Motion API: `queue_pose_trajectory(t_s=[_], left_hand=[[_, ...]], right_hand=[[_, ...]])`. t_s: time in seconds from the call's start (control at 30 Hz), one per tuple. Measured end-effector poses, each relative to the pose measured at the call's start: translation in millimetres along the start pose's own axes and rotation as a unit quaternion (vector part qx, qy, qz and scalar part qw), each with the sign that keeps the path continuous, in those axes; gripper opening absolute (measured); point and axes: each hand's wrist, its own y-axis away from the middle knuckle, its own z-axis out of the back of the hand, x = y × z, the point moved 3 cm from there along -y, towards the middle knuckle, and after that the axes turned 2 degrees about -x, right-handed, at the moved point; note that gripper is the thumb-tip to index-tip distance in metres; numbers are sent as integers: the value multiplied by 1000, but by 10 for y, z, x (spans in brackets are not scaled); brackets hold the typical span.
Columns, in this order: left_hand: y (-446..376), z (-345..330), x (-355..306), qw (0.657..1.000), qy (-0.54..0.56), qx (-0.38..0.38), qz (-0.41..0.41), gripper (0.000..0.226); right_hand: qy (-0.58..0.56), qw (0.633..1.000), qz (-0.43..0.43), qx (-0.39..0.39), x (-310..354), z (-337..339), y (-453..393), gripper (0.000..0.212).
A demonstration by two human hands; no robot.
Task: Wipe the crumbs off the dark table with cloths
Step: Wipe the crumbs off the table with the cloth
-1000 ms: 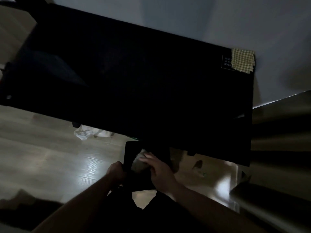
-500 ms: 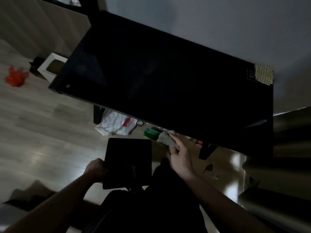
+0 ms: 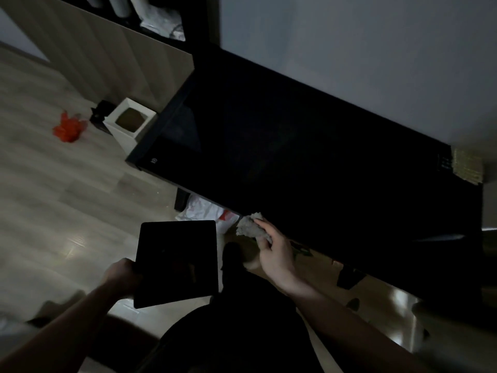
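Grey cloth (image 3: pixel 251 228), bunched, sits lower centre of frame at the near edge of the dark table (image 3: pixel 309 168). Looks soft and light, should crush flat; best gripped by the wad, as now. Right hand (image 3: pixel 277 253) has fingers curled round it. Left hand (image 3: pixel 121 275) grips the edge of a flat black tray (image 3: pixel 177 262), lower left. Crumbs too dark to make out.

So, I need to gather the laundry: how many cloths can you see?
2: a crumpled grey cloth in the right hand at the dark table's near edge; a checkered cloth on its far right corner.
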Motion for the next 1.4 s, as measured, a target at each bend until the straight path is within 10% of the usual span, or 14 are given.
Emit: queue_pose_trajectory(t_s=[0.47,1.07,1.4], left_hand=[[-594,994,388,998,-67,2,16,19],[-2014,2471,1204,988,-130,6,-85,27],[-2501,3199,1162,980,-182,-42,-68,24]], right_hand=[[31,997,43,63,965,-645,-1018,46],[-18,988,14,-154,1657,-2264,-980,41],[9,989,35,-141,1874,-2264,-1613,42]])
